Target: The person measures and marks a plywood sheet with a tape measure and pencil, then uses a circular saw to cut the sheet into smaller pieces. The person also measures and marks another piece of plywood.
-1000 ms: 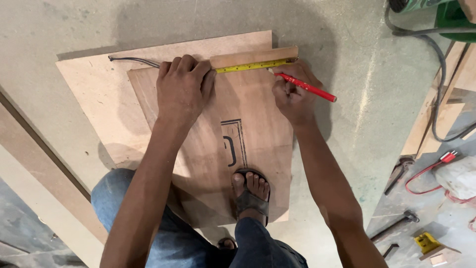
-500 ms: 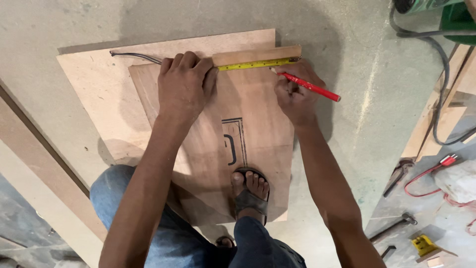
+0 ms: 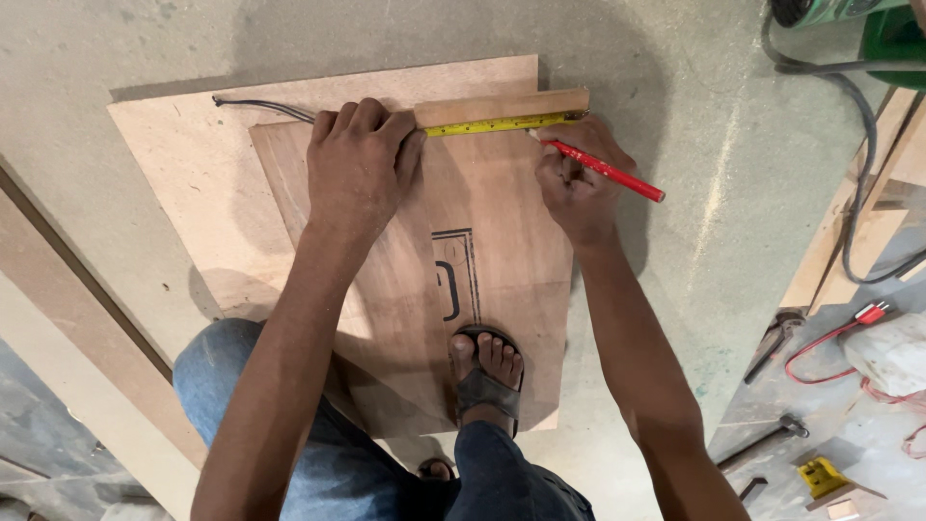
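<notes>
My left hand [image 3: 359,164] presses a tape measure against a reddish plywood panel [image 3: 502,260], its body hidden under the fingers. The yellow tape blade [image 3: 502,123] runs right from that hand along the panel's far edge, hooked at the corner. My right hand [image 3: 576,191] grips a red pencil [image 3: 606,171], its tip touching the wood just under the blade near the far right corner. A black cord [image 3: 260,106] trails left from my left hand. My sandalled foot [image 3: 487,371] stands on the panel's near end, beside black markings [image 3: 453,275].
The panel lies on a larger pale board [image 3: 203,183] on the concrete floor. A long board [image 3: 87,328] runs along the left. At right lie timber strips [image 3: 849,222], a black cable [image 3: 849,106], a green machine [image 3: 887,29], red wire [image 3: 830,338], hand tools [image 3: 772,342] and a yellow tool [image 3: 820,476].
The view has shifted slightly. Both hands stay on the panel, and the pencil tip has edged a little along the tape blade.
</notes>
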